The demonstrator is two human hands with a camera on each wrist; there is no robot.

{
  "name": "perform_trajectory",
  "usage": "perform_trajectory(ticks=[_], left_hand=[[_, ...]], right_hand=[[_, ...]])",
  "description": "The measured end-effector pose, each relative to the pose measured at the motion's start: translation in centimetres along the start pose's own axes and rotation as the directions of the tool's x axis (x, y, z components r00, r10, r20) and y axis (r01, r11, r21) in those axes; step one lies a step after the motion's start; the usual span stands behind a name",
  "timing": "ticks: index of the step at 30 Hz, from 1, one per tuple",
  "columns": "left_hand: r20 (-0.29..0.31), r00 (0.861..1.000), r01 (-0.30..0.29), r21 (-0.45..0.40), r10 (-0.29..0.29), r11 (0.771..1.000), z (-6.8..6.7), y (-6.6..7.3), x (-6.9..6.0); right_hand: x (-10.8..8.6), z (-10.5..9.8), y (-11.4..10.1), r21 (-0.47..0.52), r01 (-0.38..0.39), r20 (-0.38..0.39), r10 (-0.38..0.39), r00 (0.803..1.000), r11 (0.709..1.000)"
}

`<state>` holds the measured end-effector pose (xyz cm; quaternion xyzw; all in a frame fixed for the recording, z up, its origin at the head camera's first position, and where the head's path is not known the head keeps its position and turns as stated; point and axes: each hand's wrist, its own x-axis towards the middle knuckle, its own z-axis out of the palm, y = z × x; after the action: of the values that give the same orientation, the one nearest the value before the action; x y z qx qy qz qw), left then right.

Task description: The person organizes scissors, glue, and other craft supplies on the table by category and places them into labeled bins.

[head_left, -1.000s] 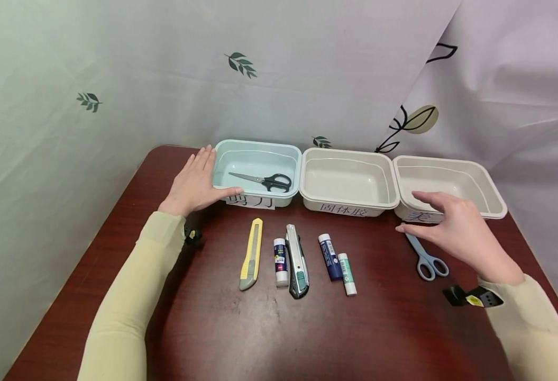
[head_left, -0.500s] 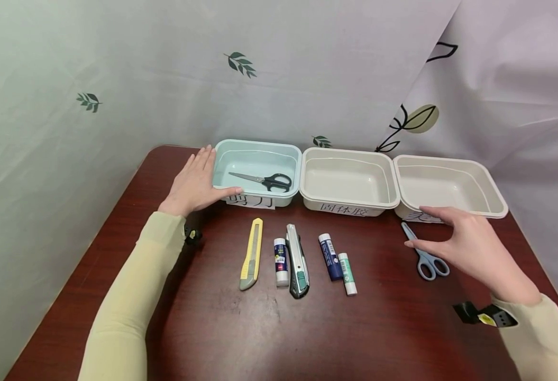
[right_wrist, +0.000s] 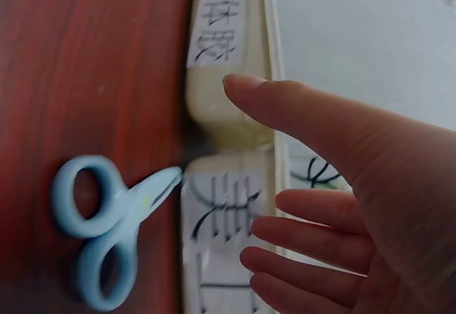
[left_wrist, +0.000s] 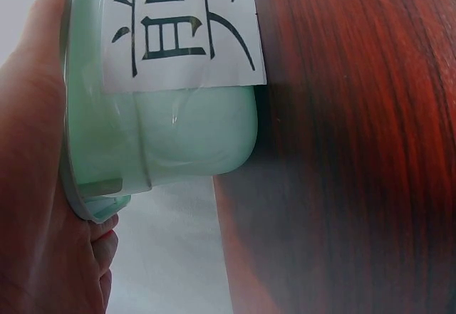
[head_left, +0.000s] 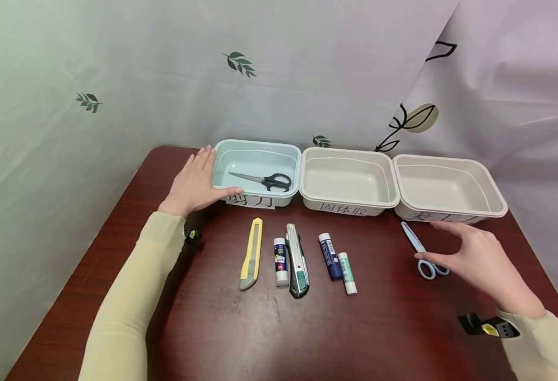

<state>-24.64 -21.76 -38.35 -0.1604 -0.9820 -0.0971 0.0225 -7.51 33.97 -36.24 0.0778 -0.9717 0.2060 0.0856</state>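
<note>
My left hand [head_left: 192, 182] rests on the left corner of a pale blue bin [head_left: 255, 159], fingers extended along the side rim and thumb on the front rim. Black-handled scissors [head_left: 276, 182] lie inside that bin. In the left wrist view, the paper label [left_wrist: 185, 58] shows on the bin's front. My right hand [head_left: 481, 259] hovers over light blue scissors [head_left: 412, 236], thumb and fingers spread apart and holding nothing. Part of one scissors handle is hidden behind the thumb in the head view. The right wrist view shows the whole scissors, apart from the fingers.
Two beige bins, a middle one [head_left: 345, 174] and a right one [head_left: 438, 180], adjoin the blue bin. On the table [head_left: 259, 333] lie a yellow box cutter [head_left: 252, 254], a silver box cutter [head_left: 298, 259] and three glue sticks [head_left: 330, 256]. A curtain [head_left: 164, 79] hangs behind.
My right hand has moved from the right bin's front edge toward me and slightly right, now over the light blue scissors' handles. The left hand has stayed put.
</note>
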Motion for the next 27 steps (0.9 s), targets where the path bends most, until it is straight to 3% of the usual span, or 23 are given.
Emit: perform_trajectory(ticks=[9, 27], left_hand=[[0.002, 1.0, 0.002, -0.005, -0.001, 1.0, -0.2, 0.1, -0.1], [0.009, 1.0, 0.009, -0.008, -0.009, 1.0, -0.1, 0.1, -0.1]], right_hand=[[-0.9, 1.0, 2.2, -0.025, -0.078, 0.066, 0.079, 0.995, 0.997], [-2.0, 3.2, 2.9, -0.029, -0.038, 0.073, 0.04, 0.997, 0.999]])
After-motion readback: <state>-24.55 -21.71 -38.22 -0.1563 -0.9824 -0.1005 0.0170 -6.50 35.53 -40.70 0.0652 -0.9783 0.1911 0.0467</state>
